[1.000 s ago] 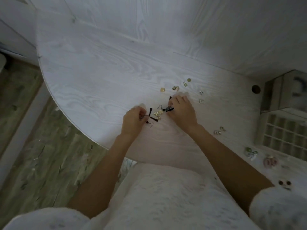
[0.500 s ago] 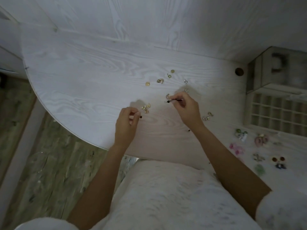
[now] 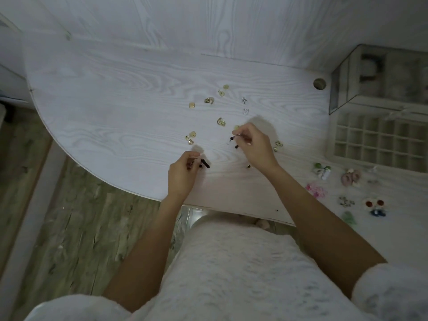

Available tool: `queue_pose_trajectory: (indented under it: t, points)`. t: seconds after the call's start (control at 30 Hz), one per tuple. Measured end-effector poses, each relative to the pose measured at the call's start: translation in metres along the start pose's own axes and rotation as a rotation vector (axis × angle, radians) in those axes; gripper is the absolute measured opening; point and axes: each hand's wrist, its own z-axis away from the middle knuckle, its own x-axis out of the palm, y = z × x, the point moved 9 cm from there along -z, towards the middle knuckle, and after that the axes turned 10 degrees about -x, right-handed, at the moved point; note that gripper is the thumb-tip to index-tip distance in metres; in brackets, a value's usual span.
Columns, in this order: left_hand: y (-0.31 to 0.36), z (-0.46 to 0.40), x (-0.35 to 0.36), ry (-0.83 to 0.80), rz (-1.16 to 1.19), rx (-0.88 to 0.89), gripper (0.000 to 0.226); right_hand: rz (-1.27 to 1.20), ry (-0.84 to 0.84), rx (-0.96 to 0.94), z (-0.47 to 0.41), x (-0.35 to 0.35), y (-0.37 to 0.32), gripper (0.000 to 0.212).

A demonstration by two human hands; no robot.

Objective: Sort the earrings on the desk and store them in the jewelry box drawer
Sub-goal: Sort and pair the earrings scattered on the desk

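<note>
No text, label, brand, number or sign can be read anywhere in the head view, on the tabletop [image 3: 120,107] or the jewelry box [image 3: 379,89] at two o'clock.

White woodgrain surface [image 3: 115,107], curved front edge. Gold earrings [image 3: 209,100] scattered mid-surface, silver pair [image 3: 244,105] just beside. Coloured earrings [image 3: 347,191] clustered right, near gridded drawer [image 3: 379,142]. Glass box [image 3: 379,77] behind drawer.
</note>
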Motion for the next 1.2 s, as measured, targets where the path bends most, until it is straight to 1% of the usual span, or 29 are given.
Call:
queue_pose_trajectory:
  t: [0.07, 0.13, 0.2, 0.3, 0.4, 0.53, 0.63, 0.77, 0.87, 0.97, 1.07, 1.13, 1.2]
  points:
    - [0.000, 0.000, 0.000, 0.000, -0.019, -0.021, 0.015, -0.158, 0.050, 0.046, 0.007, -0.009, 0.002, 0.006]
    - [0.000, 0.001, -0.001, -0.008, -0.005, -0.038, 0.014, -0.282, 0.116, 0.070, 0.017, -0.022, 0.003, 0.018]
    - [0.007, 0.004, 0.000, -0.019, 0.019, -0.032, 0.013, -0.361, 0.212, 0.091, 0.034, -0.043, 0.008, 0.022]
    - [0.029, 0.015, 0.010, -0.057, 0.057, 0.032, 0.010, -0.412, 0.303, 0.142, 0.063, -0.071, 0.025, 0.022]
    - [0.061, 0.034, 0.039, -0.145, 0.051, 0.129, 0.011, -0.441, 0.379, 0.221, 0.095, -0.100, 0.047, 0.023]
    - [0.083, 0.059, 0.090, -0.246, -0.037, 0.218, 0.009, -0.394, 0.384, 0.311, 0.126, -0.118, 0.073, 0.023]
    - [0.084, 0.073, 0.129, -0.300, -0.173, 0.256, 0.009, -0.312, 0.324, 0.341, 0.137, -0.116, 0.087, 0.020]
    - [0.081, 0.080, 0.149, -0.263, -0.267, 0.260, 0.014, 0.020, 0.199, 0.263, 0.130, -0.112, 0.082, 0.010]
    - [0.081, 0.083, 0.150, -0.235, -0.302, 0.253, 0.021, 0.223, 0.140, 0.181, 0.117, -0.113, 0.075, 0.018]
    - [0.083, 0.088, 0.150, -0.257, -0.358, 0.287, 0.036, 0.294, 0.086, 0.171, 0.110, -0.113, 0.075, 0.033]
    - [0.082, 0.095, 0.148, -0.277, -0.429, 0.334, 0.050, 0.355, 0.065, 0.173, 0.109, -0.119, 0.074, 0.042]
    - [0.080, 0.098, 0.148, -0.250, -0.462, 0.353, 0.053, 0.415, 0.040, 0.141, 0.107, -0.121, 0.072, 0.046]
    - [0.077, 0.097, 0.147, -0.197, -0.482, 0.354, 0.055, 0.504, -0.029, 0.088, 0.101, -0.114, 0.071, 0.050]
